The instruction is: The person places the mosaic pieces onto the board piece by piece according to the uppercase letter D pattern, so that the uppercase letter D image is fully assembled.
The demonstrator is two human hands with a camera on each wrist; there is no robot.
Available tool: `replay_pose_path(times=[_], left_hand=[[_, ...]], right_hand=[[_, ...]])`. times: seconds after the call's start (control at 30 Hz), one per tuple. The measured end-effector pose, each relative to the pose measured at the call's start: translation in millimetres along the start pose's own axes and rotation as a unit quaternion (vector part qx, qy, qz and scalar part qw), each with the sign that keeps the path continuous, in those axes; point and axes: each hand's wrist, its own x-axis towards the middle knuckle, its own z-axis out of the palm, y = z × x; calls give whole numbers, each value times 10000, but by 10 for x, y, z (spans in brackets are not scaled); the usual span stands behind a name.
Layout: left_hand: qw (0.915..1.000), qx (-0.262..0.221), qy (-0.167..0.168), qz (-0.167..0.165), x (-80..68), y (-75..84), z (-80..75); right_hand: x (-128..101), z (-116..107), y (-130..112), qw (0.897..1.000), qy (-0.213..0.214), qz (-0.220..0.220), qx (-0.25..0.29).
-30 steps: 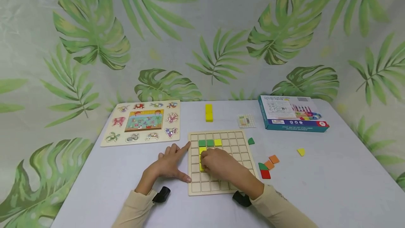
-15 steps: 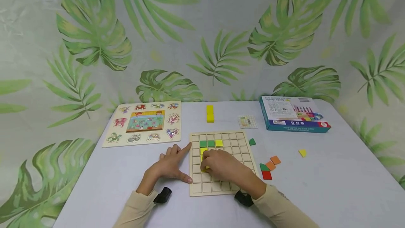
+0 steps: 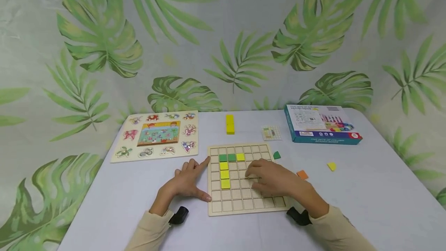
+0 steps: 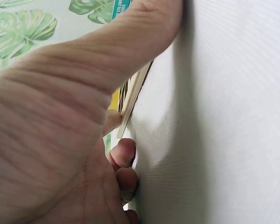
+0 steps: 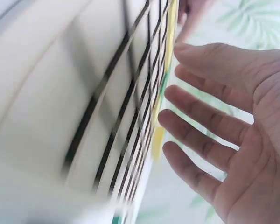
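Nearest, the left hand (image 3: 186, 183) lies flat on the table (image 3: 366, 204), thumb and forefinger spread and touching the left edge of the grid board (image 3: 244, 200); it holds nothing. The right hand (image 3: 275, 179) hovers over the board's middle and right squares, fingers straight and apart, palm down, empty; the right wrist view shows the fingers clear of the grid lines.

The board lies square to the table edge. On it a yellow strip (image 3: 224, 174) of three tiles runs lengthwise away from the person, between the two hands and just left of the right fingertips. Above it sit two green tiles (image 3: 227, 157) and, one square further right, a yellow tile (image 3: 240, 157).

Right of the board lie a green piece (image 3: 277, 155), an orange piece (image 3: 302, 174) and a yellow piece (image 3: 331, 166). Farther back are a yellow block (image 3: 229, 123), its long axis pointing away, a small card (image 3: 271, 133), an animal puzzle (image 3: 156, 134) and a box (image 3: 322, 124) whose print is too small to read.
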Motion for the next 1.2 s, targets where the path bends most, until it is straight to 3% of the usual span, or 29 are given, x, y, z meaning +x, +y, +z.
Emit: replay_pose_path(times=[0.23, 0.43, 0.6, 0.7, 0.87, 1.0, 1.2], left_hand=[[9999, 100, 28, -41, 6, 22, -17], [10000, 64, 29, -69, 24, 16, -12], [10000, 37, 33, -58, 8, 8, 19], [9999, 113, 22, -33, 17, -6, 20], [9999, 160, 10, -22, 38, -15, 4], [9999, 116, -24, -36, 33, 6, -2], [9999, 127, -20, -111, 19, 23, 12]], right_hand=[[-382, -181, 541, 9940, -154, 736, 789], [-648, -263, 906, 9870, -185, 1077, 1176], [-798, -261, 1035, 9890, -206, 995, 1078], [-850, -238, 1146, 9859, -275, 905, 1382], [-889, -183, 1326, 9660, -602, 1079, 2273], [-907, -141, 1352, 9563, -702, 1112, 2611], [-910, -118, 1329, 9637, -593, 919, 2435]])
